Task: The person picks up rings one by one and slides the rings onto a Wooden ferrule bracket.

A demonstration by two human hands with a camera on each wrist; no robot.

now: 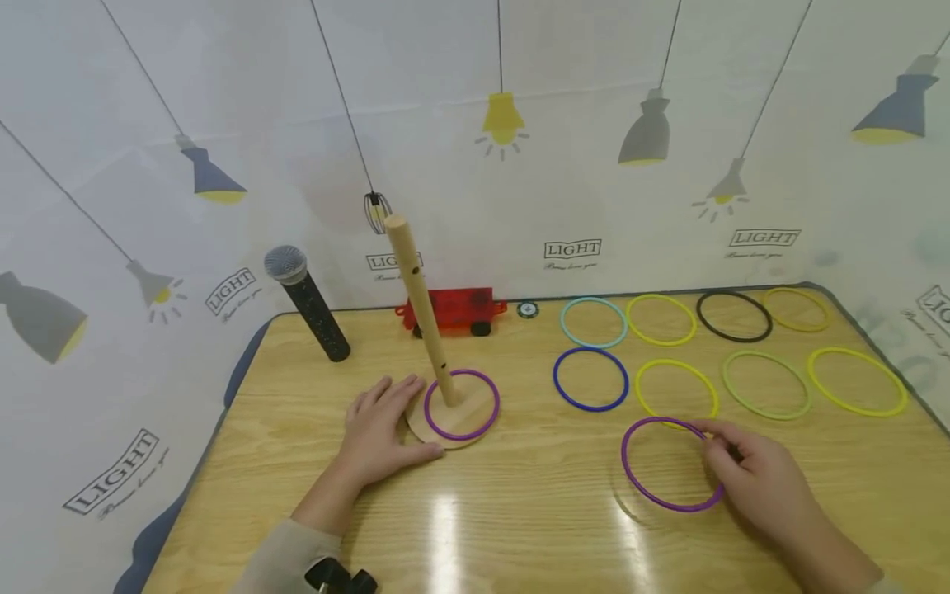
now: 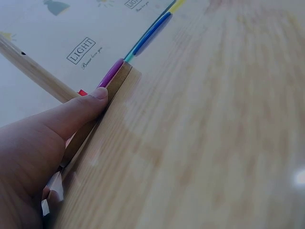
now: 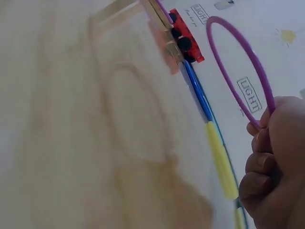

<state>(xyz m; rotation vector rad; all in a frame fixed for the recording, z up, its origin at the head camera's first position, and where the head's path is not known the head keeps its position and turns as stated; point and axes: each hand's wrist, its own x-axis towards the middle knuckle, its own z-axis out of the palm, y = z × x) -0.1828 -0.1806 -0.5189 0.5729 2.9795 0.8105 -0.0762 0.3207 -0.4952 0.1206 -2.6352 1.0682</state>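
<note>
In the head view a wooden peg [image 1: 419, 313] stands upright on its round base [image 1: 475, 417], with a purple ring [image 1: 499, 404] lying around its foot. My left hand [image 1: 382, 437] rests against the base's left side, fingers and thumb extended; the left wrist view shows the thumb [image 2: 81, 109] along the base edge. At the right, my right hand [image 1: 764, 478] pinches a second purple ring [image 1: 625, 462] by its right rim, between thumb and fingers. This ring [image 3: 245, 45] hangs above the table, apart from the peg, casting a shadow on the wood.
Several loose rings lie in two rows at the right back, among them a blue ring [image 1: 557, 388], a black ring [image 1: 735, 337] and a light-blue ring [image 1: 562, 320]. Behind the peg stand a red toy cart [image 1: 463, 309] and a small disc [image 1: 528, 310]. A microphone [image 1: 315, 313] stands at the left.
</note>
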